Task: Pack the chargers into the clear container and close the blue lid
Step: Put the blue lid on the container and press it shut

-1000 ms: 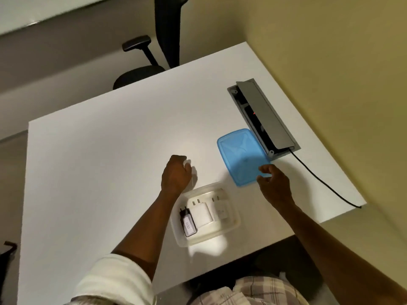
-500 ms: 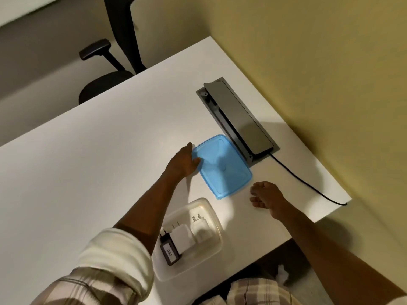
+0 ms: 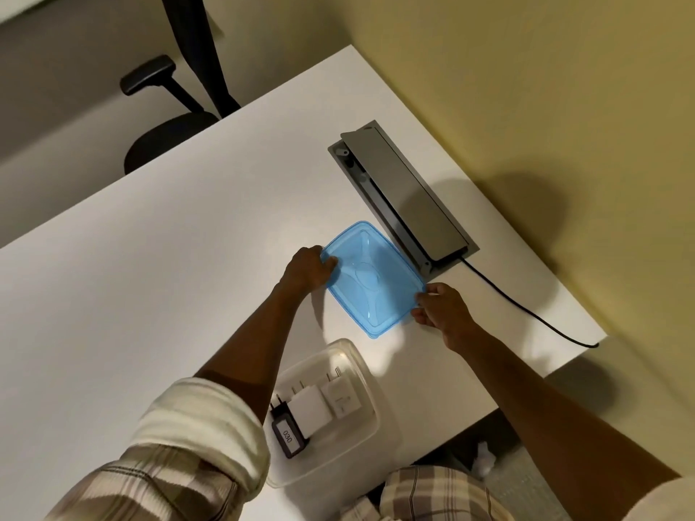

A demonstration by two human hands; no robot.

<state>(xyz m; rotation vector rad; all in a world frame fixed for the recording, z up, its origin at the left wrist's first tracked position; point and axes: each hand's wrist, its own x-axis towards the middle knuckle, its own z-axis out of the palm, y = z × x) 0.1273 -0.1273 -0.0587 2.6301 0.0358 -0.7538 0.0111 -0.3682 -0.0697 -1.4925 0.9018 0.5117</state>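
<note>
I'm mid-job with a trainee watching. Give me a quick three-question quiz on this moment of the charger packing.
1. How many chargers lie in the clear container?
2. True or false: the blue lid is already pressed onto the container.
3. Which hands grip the lid? A) left only B) right only C) both

Key
1. Three: a black charger and two white ones, side by side.
2. False. The lid is off the container, farther out over the white table, beside the open grey cable box.
3. C. The left hand holds its left edge and the right hand its near right corner.
</note>
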